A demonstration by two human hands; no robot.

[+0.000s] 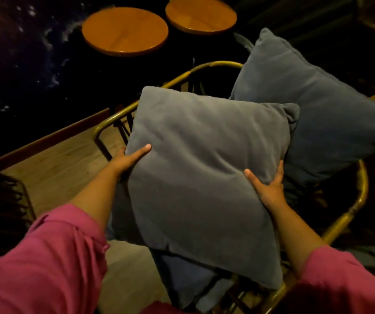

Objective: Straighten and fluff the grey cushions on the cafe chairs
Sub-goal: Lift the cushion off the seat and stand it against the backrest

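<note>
Dim cafe, brass-framed chair [206,65]: left hand [126,159] and right hand [270,189], fingers spread, press the cushion's [204,177] sides above the seat, apparently mid-fluffing; next, set it upright against the backrest.

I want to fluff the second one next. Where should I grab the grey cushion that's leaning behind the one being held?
Probably take the back cushion by its two side edges, one hand each side, coming from the front over the chair rail. It stands tilted on a corner, its flat face open, as the left hand and right hand hold the front cushion.
</note>
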